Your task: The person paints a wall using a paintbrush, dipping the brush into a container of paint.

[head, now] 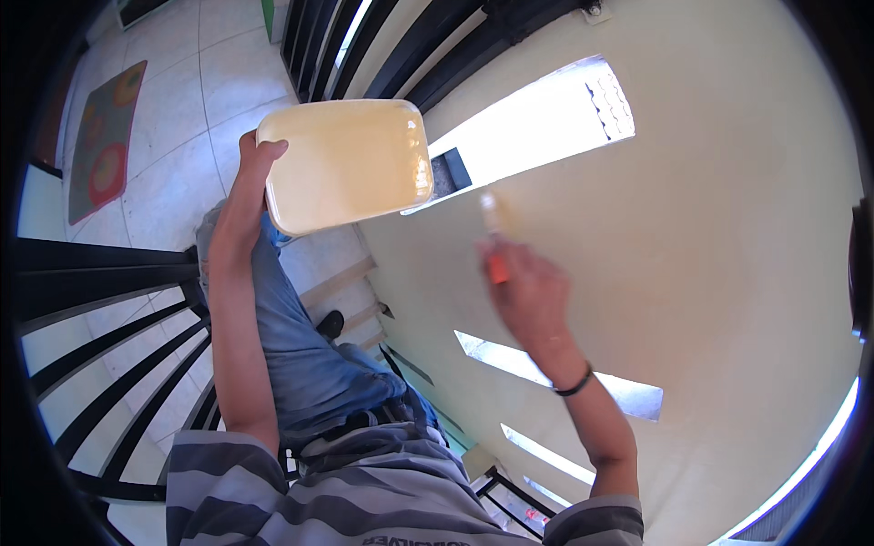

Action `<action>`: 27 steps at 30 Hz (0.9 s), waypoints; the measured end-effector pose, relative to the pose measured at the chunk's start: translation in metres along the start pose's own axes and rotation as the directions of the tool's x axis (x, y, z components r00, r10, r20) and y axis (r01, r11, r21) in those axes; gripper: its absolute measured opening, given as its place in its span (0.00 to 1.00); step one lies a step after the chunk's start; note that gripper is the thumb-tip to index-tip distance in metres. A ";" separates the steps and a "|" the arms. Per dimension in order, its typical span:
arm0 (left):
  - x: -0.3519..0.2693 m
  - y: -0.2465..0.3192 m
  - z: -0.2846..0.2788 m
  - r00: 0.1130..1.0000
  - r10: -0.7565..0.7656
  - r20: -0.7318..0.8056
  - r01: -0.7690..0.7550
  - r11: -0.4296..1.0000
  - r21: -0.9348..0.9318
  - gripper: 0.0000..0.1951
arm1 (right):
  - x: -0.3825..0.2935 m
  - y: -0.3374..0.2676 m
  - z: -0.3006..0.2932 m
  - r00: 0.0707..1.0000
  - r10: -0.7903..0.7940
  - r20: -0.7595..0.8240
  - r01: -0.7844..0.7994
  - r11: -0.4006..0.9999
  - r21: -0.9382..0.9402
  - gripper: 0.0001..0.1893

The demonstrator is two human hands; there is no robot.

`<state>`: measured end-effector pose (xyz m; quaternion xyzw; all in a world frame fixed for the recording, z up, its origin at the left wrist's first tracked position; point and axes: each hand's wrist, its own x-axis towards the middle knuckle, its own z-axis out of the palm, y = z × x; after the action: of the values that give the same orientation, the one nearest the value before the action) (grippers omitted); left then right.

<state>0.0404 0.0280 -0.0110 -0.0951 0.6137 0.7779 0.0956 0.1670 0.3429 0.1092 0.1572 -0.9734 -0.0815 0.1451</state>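
My left hand [263, 164] grips the left rim of a shallow rectangular container [348, 164], its thumb over the edge. The container's inside is cream-coloured, with glossy highlights along the right side; how deep any paint in it lies, I cannot tell. To the right, my right hand [529, 290] is closed around a slim tool, apparently a paintbrush [493, 217], with a red part showing between the fingers. Motion blurs this hand and the pale tip, which points away from me. Both are in front of the cream wall [710, 246]; whether the tip touches it cannot be told.
Narrow slots [628, 396] and a larger bright opening [539, 102] pierce the wall. Black metal railings stand at the left [102, 280] and top [423, 48]. Light steps [341, 283] lie below the container. A patterned mat [106, 150] rests on the tiled floor [171, 160].
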 end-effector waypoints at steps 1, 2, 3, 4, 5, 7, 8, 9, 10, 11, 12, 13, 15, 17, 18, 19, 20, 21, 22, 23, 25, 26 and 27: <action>-0.001 0.000 0.000 0.999 0.033 0.006 -0.032 0.999 0.000 0.42 | 0.005 0.014 -0.021 0.995 0.037 -0.088 -0.031 0.997 0.063 0.09; -0.001 0.000 0.004 1.000 0.020 0.013 -0.020 1.000 0.002 0.42 | 0.009 0.024 -0.042 0.982 0.085 -0.170 -0.064 0.990 0.122 0.08; -0.003 0.006 0.005 1.000 0.006 0.006 -0.006 1.000 0.015 0.42 | 0.013 0.019 -0.067 0.972 0.069 -0.224 -0.054 0.996 0.073 0.07; -0.004 0.006 0.005 1.000 -0.010 -0.002 0.010 1.000 0.027 0.42 | 0.016 0.013 -0.088 0.960 0.050 -0.275 -0.045 0.999 0.022 0.06; -0.001 0.002 0.004 1.000 -0.019 -0.005 0.019 0.999 0.032 0.42 | 0.017 0.004 -0.103 0.962 0.053 -0.268 -0.047 0.998 0.029 0.06; 0.001 -0.002 0.001 1.000 -0.006 -0.017 0.006 1.000 0.031 0.41 | 0.021 -0.012 -0.117 0.933 -0.225 -0.280 0.109 0.921 -0.374 0.07; 0.000 0.000 0.002 1.000 -0.012 -0.019 0.013 0.999 0.037 0.41 | 0.025 -0.013 -0.104 0.921 -0.323 -0.216 0.215 0.886 -0.411 0.09; 0.000 0.003 0.004 1.000 -0.015 -0.017 0.015 1.000 0.000 0.41 | 0.027 -0.015 -0.081 0.899 -0.413 -0.145 0.314 0.839 -0.445 0.12; 0.001 0.003 0.009 1.000 -0.020 -0.005 0.020 0.999 -0.040 0.41 | 0.017 -0.019 -0.051 0.907 -0.419 0.049 0.385 0.774 -0.503 0.14; 0.005 -0.002 0.011 1.000 -0.022 0.009 0.023 0.999 -0.042 0.41 | 0.013 -0.030 -0.028 0.886 -0.383 0.260 0.463 0.729 -0.504 0.13; 0.006 -0.002 0.008 1.000 -0.028 0.006 0.028 0.999 -0.041 0.41 | 0.005 -0.029 0.014 0.864 -0.435 0.254 0.504 0.745 -0.437 0.12; 0.006 -0.002 0.004 0.999 -0.037 -0.002 0.037 0.999 -0.037 0.41 | -0.007 -0.035 0.056 0.855 -0.442 0.273 0.519 0.752 -0.406 0.13; 0.006 -0.003 0.006 1.000 -0.030 0.002 0.030 0.998 -0.053 0.41 | -0.011 -0.042 0.104 0.845 -0.445 0.296 0.532 0.752 -0.389 0.14; 0.004 -0.001 0.005 1.000 -0.027 0.003 0.027 0.998 -0.063 0.41 | -0.001 -0.051 0.116 0.899 -0.407 0.164 0.435 0.875 -0.212 0.12; 0.004 -0.001 0.005 1.000 -0.025 -0.001 0.025 0.997 -0.067 0.40 | 0.004 -0.047 0.112 0.900 -0.403 0.164 0.431 0.875 -0.218 0.12; 0.005 0.000 0.007 1.000 -0.021 0.000 0.021 0.997 -0.072 0.39 | 0.009 -0.038 0.105 0.939 -0.330 0.099 0.340 0.934 -0.106 0.12; 0.002 0.000 0.005 1.000 -0.021 0.009 0.021 0.997 -0.076 0.39 | 0.014 -0.030 0.089 0.968 -0.248 0.045 0.247 0.969 0.017 0.12; 0.004 -0.001 0.004 1.000 -0.026 0.013 0.027 0.995 -0.092 0.39 | 0.020 -0.015 0.068 0.988 -0.155 0.020 0.154 0.987 0.051 0.12; 0.004 0.001 0.003 1.000 -0.030 0.007 0.031 0.995 -0.100 0.38 | 0.027 -0.001 0.044 0.998 -0.064 -0.009 0.065 0.993 0.097 0.12; 0.004 0.003 0.008 0.999 -0.028 0.020 0.030 0.994 -0.106 0.38 | 0.031 0.012 0.013 0.998 -0.010 -0.066 0.016 0.996 0.091 0.12; -0.001 0.011 0.013 0.999 -0.038 0.002 0.038 0.998 -0.059 0.37 | 0.040 0.020 -0.049 0.979 0.046 -0.198 -0.035 0.998 0.055 0.10; -0.001 0.009 0.010 0.999 -0.034 0.003 0.034 0.998 -0.057 0.37 | 0.040 0.016 -0.072 0.962 0.048 -0.270 -0.044 0.999 0.021 0.09; 0.006 0.002 0.007 1.000 -0.026 0.016 0.026 0.998 -0.053 0.37 | 0.035 0.009 -0.083 0.959 0.049 -0.278 -0.047 0.999 0.013 0.09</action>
<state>0.0341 0.0344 -0.0088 -0.0998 0.5909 0.7933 0.1078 0.1581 0.3304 0.1988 0.1437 -0.9473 -0.0518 0.2817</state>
